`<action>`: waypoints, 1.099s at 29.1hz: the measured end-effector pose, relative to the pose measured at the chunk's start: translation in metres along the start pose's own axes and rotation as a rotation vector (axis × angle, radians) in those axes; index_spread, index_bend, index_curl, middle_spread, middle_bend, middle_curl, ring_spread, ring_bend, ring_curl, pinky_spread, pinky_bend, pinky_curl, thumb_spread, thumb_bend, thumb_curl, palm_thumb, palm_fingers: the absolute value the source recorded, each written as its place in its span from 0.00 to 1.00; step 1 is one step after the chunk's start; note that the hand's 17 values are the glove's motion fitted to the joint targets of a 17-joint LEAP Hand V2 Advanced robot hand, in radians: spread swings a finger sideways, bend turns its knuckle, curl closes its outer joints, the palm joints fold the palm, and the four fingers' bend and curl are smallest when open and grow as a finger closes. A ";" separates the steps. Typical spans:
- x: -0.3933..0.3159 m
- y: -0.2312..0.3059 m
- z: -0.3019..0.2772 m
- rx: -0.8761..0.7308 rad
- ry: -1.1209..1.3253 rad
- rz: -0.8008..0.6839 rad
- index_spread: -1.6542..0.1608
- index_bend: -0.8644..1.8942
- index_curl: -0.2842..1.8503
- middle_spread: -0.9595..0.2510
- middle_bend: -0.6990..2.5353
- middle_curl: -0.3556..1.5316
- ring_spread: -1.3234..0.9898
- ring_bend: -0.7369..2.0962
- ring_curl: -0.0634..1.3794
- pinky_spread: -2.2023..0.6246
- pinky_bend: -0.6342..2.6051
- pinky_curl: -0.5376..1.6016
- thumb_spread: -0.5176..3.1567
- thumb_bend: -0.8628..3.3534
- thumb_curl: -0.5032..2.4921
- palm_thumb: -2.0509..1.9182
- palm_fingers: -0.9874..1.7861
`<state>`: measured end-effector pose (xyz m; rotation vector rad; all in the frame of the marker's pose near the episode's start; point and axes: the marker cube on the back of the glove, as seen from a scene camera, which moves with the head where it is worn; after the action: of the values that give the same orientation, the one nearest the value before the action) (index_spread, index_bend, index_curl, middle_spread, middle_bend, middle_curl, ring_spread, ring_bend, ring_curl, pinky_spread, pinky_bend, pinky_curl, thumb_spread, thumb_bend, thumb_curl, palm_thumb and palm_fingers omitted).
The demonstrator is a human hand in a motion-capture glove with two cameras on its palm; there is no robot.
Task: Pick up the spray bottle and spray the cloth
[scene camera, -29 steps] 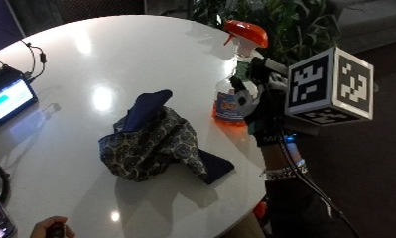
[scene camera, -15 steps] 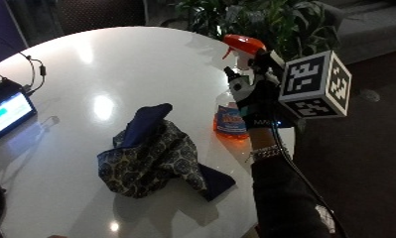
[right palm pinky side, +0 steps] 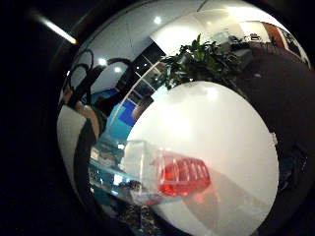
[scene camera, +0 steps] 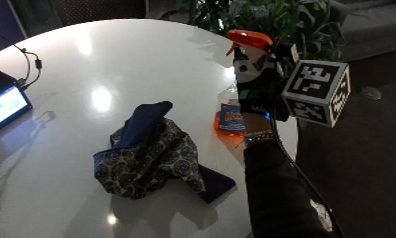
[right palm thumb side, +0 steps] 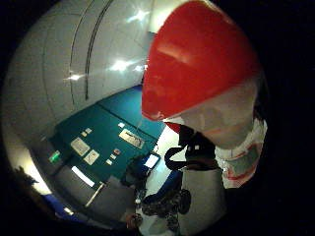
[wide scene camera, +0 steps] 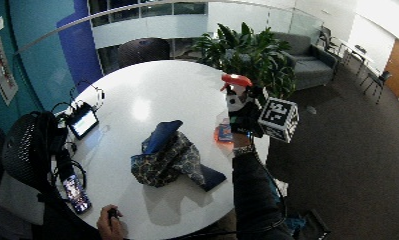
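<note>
Gloved right hand (scene camera: 260, 94) grasps clear orange-capped plastic spray bottle (scene camera: 240, 87), near right edge of round white worktop (scene camera: 118, 64) | crumpled navy patterned cloth (scene camera: 151, 153) lies left, well apart | risk: nozzle aimed off, spray wets worktop.

Office lounge: round white meeting table (wide scene camera: 159, 85), grey sofa (wide scene camera: 305, 62), potted plant (wide scene camera: 249, 50), glass partitions.
</note>
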<state>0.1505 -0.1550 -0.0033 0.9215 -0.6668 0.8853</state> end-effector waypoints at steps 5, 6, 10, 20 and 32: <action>-0.001 -0.007 0.005 -0.017 -0.054 0.006 0.76 0.38 0.29 0.65 0.33 0.43 0.50 0.46 0.35 0.70 0.33 0.44 0.39 0.20 0.32 0.74 0.85; -0.002 -0.007 0.006 -0.020 -0.063 0.005 0.76 0.38 0.29 0.64 0.34 0.44 0.50 0.46 0.35 0.70 0.33 0.44 0.38 0.20 0.33 0.74 0.86; -0.001 -0.006 0.007 0.019 -0.048 -0.016 0.76 0.39 0.31 0.62 0.34 0.44 0.49 0.47 0.35 0.68 0.33 0.44 0.34 0.20 0.34 0.75 0.86; -0.029 -0.018 0.005 -0.060 0.048 -0.203 0.76 0.41 0.34 0.60 0.36 0.45 0.48 0.49 0.36 0.66 0.33 0.44 0.28 0.20 0.37 0.75 0.87; -0.091 -0.037 -0.007 -0.157 0.302 -0.644 0.76 0.43 0.37 0.59 0.38 0.46 0.48 0.49 0.36 0.66 0.34 0.44 0.25 0.20 0.39 0.75 0.87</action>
<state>0.1392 -0.1923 -0.0935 0.7701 -0.1497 0.3733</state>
